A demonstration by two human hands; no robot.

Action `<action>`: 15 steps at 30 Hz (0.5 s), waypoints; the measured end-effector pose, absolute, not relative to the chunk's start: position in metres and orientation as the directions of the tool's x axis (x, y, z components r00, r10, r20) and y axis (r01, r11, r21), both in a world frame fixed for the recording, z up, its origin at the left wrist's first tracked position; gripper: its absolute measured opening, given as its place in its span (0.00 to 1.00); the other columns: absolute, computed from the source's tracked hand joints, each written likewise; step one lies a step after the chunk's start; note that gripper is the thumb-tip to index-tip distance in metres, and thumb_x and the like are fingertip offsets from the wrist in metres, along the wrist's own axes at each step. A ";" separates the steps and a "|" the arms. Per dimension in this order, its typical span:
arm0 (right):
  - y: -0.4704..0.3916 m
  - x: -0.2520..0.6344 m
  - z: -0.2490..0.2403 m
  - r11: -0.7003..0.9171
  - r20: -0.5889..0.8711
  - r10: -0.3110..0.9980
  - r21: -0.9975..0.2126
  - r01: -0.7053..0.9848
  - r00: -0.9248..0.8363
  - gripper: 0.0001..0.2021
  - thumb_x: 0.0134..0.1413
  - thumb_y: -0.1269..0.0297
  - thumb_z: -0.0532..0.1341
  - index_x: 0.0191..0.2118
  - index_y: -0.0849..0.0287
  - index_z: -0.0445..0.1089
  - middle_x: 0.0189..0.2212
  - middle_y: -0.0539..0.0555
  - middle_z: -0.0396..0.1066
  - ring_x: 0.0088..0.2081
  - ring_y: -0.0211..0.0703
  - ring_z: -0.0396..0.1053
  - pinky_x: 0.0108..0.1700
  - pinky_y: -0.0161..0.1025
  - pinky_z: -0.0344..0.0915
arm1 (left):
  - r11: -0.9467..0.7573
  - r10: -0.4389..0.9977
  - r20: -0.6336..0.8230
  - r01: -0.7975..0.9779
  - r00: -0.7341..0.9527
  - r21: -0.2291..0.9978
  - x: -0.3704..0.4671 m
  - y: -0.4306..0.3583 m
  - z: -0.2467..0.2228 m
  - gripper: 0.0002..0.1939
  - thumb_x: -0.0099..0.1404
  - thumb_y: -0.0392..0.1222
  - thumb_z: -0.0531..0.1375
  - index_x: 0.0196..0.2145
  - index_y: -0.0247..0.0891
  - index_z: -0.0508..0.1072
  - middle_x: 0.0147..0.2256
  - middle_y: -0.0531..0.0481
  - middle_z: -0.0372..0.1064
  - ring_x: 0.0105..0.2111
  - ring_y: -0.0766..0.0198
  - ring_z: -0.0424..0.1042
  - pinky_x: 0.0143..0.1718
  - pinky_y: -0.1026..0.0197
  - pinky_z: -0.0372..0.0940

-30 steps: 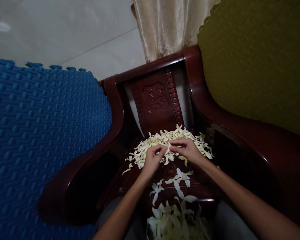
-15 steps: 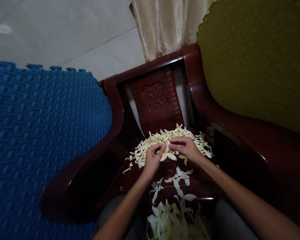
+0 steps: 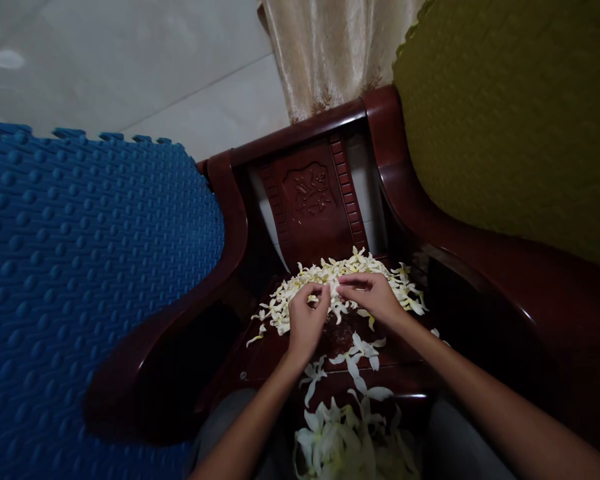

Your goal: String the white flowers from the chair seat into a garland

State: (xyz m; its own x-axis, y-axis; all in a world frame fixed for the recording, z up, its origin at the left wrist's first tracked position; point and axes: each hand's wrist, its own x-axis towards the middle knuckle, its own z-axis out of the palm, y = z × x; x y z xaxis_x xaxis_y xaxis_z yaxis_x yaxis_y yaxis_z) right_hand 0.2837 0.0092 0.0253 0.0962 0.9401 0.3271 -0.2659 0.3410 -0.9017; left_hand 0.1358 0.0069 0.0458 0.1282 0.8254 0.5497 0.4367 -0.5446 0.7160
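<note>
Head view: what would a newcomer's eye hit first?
The pale flower heap on the dark red wooden chair, just below centre frame, with the left hand and right hand close together at its near side. Then the blue studded mat at the picture's left, and the olive mat at upper right.

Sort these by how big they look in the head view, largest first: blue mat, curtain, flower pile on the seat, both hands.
1. Blue mat
2. Curtain
3. Flower pile, partly hidden
4. Left hand and right hand, too alike to rank
</note>
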 end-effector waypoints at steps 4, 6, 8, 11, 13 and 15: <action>0.014 0.289 0.025 0.351 0.302 0.933 -0.884 -0.308 0.196 0.17 0.31 0.58 0.73 0.30 0.63 0.77 0.22 0.54 0.76 0.25 0.44 0.73 0.34 0.44 0.74 | -0.575 0.802 0.582 0.433 0.133 0.694 0.134 0.007 0.049 0.12 0.66 0.45 0.54 0.30 0.36 0.69 0.29 0.51 0.67 0.32 0.63 0.66 0.35 0.64 0.59; 0.018 0.295 0.024 0.375 0.280 0.913 -0.863 -0.339 0.296 0.18 0.30 0.58 0.73 0.30 0.63 0.76 0.23 0.54 0.76 0.26 0.45 0.74 0.36 0.45 0.74 | -0.589 0.792 0.596 0.421 0.131 0.690 0.132 0.007 0.052 0.12 0.67 0.45 0.52 0.30 0.37 0.68 0.29 0.51 0.65 0.32 0.64 0.65 0.36 0.64 0.59; 0.022 0.302 0.024 0.402 0.263 0.887 -0.844 -0.354 0.381 0.18 0.32 0.57 0.73 0.31 0.62 0.75 0.25 0.54 0.76 0.27 0.45 0.75 0.38 0.45 0.74 | -0.622 0.767 0.623 0.418 0.152 0.662 0.131 0.006 0.053 0.12 0.67 0.43 0.52 0.28 0.37 0.66 0.30 0.51 0.64 0.34 0.63 0.64 0.38 0.63 0.59; 0.026 0.309 0.024 0.424 0.249 0.859 -0.835 -0.350 0.447 0.19 0.33 0.57 0.73 0.33 0.62 0.75 0.26 0.54 0.76 0.28 0.44 0.75 0.40 0.46 0.73 | -0.683 0.714 0.669 0.412 0.205 0.603 0.133 0.005 0.055 0.12 0.64 0.38 0.53 0.23 0.37 0.64 0.31 0.50 0.63 0.36 0.61 0.64 0.41 0.61 0.58; 0.026 0.310 0.023 0.434 0.252 0.849 -0.835 -0.339 0.465 0.19 0.32 0.57 0.73 0.33 0.63 0.75 0.26 0.55 0.76 0.28 0.46 0.75 0.40 0.47 0.73 | -0.700 0.699 0.677 0.414 0.230 0.582 0.136 0.005 0.054 0.12 0.62 0.35 0.54 0.21 0.37 0.63 0.31 0.49 0.62 0.36 0.61 0.64 0.42 0.60 0.58; 0.027 0.312 0.020 0.449 0.258 0.831 -0.834 -0.320 0.494 0.20 0.33 0.57 0.73 0.33 0.63 0.75 0.27 0.56 0.76 0.29 0.47 0.75 0.41 0.48 0.73 | -0.707 0.693 0.678 0.418 0.246 0.571 0.137 0.003 0.054 0.11 0.60 0.32 0.53 0.20 0.38 0.62 0.30 0.50 0.62 0.35 0.61 0.63 0.41 0.59 0.58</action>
